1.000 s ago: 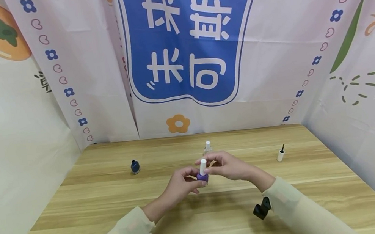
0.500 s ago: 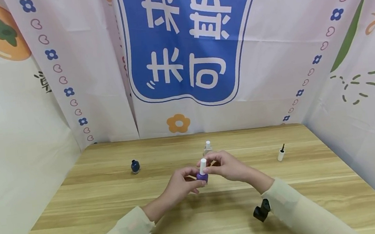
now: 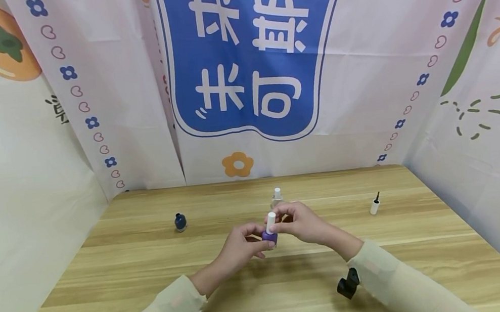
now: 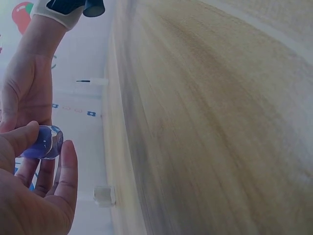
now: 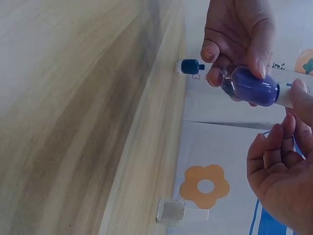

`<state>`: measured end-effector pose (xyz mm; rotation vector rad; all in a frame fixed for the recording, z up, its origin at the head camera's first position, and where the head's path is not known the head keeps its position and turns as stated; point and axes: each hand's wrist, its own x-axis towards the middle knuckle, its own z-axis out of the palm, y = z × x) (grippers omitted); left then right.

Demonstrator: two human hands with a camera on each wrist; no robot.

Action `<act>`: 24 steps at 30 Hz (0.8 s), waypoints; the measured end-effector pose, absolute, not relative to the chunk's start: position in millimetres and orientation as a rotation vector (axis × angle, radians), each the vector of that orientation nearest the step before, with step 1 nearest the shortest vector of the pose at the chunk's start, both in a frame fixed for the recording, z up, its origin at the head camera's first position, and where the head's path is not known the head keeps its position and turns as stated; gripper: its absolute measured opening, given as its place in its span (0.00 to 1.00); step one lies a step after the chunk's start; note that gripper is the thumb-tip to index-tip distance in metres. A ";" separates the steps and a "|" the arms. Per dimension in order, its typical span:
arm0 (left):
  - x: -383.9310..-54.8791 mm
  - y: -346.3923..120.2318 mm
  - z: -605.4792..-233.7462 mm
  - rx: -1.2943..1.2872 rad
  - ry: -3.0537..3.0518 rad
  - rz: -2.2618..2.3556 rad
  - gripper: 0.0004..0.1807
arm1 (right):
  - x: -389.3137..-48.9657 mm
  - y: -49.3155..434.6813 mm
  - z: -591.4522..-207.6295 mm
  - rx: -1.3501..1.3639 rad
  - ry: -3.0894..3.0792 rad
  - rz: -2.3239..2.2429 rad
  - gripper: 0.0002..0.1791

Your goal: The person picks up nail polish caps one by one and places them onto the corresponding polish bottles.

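Above the middle of the table, a purple nail polish bottle (image 3: 269, 238) is pinched between the thumb and fingers of my left hand (image 3: 240, 247). My right hand (image 3: 303, 223) grips its white cap (image 3: 271, 222) from the other side. The cap sits on the bottle's neck, and the bottle stands nearly upright. The right wrist view shows the purple glass body (image 5: 253, 87) close up, its thick clear base toward the left palm. From the left wrist side, the same bottle (image 4: 45, 143) shows between thumb and fingers.
Behind the right hand stands a clear nail polish bottle (image 3: 277, 197) with a white cap. An uncapped dark blue bottle (image 3: 181, 222) is at left. At right, a white cap (image 3: 375, 207) stands with its brush upward. Printed cloth (image 3: 138, 137) encloses the wooden table (image 3: 122, 291).
My right hand and wrist shift slightly at the cap, the forearm turning a little. The left hand keeps holding the bottle in the same place.
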<state>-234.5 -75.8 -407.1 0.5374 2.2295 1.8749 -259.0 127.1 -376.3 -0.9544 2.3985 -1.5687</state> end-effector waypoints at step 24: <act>-234.1 -76.8 -409.3 0.487 2.253 1.865 0.14 | -255.6 122.2 -385.8 -0.904 2.446 -1.635 0.07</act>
